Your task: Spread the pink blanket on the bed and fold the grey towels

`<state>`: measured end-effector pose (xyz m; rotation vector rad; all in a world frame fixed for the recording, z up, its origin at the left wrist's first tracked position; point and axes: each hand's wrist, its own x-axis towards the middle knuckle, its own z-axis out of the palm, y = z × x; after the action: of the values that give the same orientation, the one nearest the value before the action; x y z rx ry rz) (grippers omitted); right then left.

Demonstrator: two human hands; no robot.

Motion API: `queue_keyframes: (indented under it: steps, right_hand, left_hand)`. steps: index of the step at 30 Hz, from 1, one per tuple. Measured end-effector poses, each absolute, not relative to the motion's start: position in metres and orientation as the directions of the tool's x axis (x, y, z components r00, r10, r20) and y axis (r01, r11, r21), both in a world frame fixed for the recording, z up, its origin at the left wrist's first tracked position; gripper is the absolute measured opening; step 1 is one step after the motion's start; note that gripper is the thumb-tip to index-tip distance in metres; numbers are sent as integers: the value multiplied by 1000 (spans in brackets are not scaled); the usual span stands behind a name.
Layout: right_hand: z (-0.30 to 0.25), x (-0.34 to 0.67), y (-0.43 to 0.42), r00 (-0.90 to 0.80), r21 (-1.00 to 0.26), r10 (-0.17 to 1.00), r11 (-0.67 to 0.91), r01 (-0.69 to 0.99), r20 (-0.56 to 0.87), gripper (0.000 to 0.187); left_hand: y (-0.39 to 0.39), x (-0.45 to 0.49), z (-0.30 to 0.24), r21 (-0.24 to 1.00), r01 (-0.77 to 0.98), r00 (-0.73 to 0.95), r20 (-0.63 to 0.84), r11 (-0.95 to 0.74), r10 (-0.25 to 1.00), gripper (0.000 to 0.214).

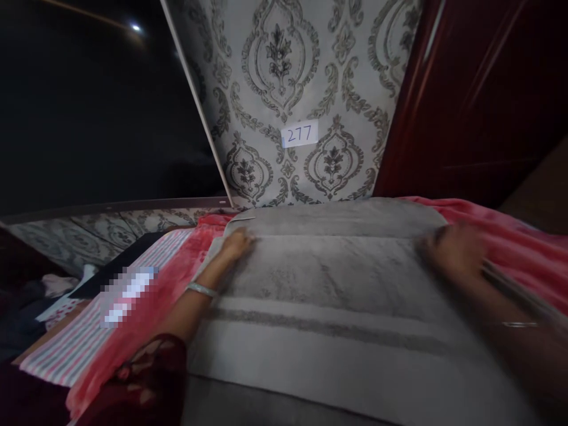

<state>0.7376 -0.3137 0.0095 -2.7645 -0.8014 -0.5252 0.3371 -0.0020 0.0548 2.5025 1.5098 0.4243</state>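
Note:
A large grey towel [328,278] with a plush surface and a smoother band across it lies spread in front of me. A straight folded edge of it runs across between my two hands. My left hand [237,244], with a bracelet at the wrist, is closed on the left end of that edge. At the right end my right hand [457,251] is curled round the cloth, its fingers smeared by motion. Beneath the towel lies a red plush blanket [523,251], showing on both sides.
A striped cloth [73,343] lies at the left, with a blurred-out patch over part of it. A large dark screen [102,106] stands at the back left. The patterned wall [284,77] bears a paper label [300,134] reading 277. Dark red glossy furniture [470,106] rises at the right.

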Motion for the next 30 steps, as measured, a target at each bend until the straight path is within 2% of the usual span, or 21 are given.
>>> queue_keyframes:
  steps: [1, 3, 5, 6, 9, 12, 15, 17, 18, 19, 21, 23, 25, 27, 28, 30]
  right_hand:
    - [18, 714, -300, 690, -39, 629, -728, 684, 358, 55]
    - [29, 676, -276, 564, 32, 773, -597, 802, 291, 41]
    - [31, 659, -262, 544, 29, 792, -573, 819, 278, 37]
    - [29, 659, -259, 559, 16, 786, -583, 812, 263, 39]
    - [13, 674, -269, 594, -15, 779, -604, 797, 199, 52]
    - [-9, 682, -294, 543, -60, 799, -548, 834, 257, 57]
    - [-26, 672, -318, 320, -110, 890, -301, 947, 326, 53]
    - [-31, 669, -329, 132, -112, 949, -103, 988, 286, 51]
    - [-32, 673, -335, 95, -115, 965, -69, 991, 244, 51]
    - [-32, 679, -340, 131, -117, 971, -109, 987, 198, 52]
    - [-28, 703, -354, 364, -110, 922, -351, 930, 135, 56]
    - [-23, 731, -368, 618, -95, 777, -610, 787, 123, 56]
    - [-15, 751, -377, 784, -95, 611, -779, 620, 110, 56]
    - [-6, 753, -373, 849, -87, 513, -847, 525, 129, 55]
    - [-1, 746, -365, 840, -83, 517, -841, 534, 162, 55]
    - [5, 718, -340, 716, -79, 654, -722, 687, 243, 54]
  left_hand:
    - [-16, 355, 49, 298, 788, 530, 121, -539, 840, 44]
    - [-45, 386, 34, 243, 665, 714, 70, -706, 697, 51]
    - [-69, 406, 18, 159, 584, 801, 42, -796, 597, 58]
    - [-78, 411, 11, 116, 577, 810, 50, -808, 585, 60]
    - [-90, 414, -7, 49, 612, 782, 110, -790, 613, 60]
    - [-86, 412, -14, 24, 605, 786, 141, -796, 602, 58]
    - [-81, 415, -13, -6, 603, 790, 146, -797, 596, 58]
    - [-80, 417, -11, -25, 612, 785, 134, -790, 604, 58]
    - [-81, 418, -10, -31, 616, 783, 127, -787, 609, 58]
    - [-81, 419, -9, -33, 619, 781, 123, -784, 612, 59]
    - [-81, 419, -9, -31, 622, 780, 122, -783, 614, 59]
    - [-80, 419, -11, -31, 623, 778, 134, -782, 614, 59]
    - [-79, 419, -12, -40, 621, 778, 150, -783, 609, 58]
    - [-77, 419, -14, -43, 621, 778, 158, -783, 608, 58]
    - [-76, 420, -14, -42, 622, 777, 156, -782, 610, 58]
    - [-75, 420, -14, -39, 626, 775, 145, -779, 615, 59]
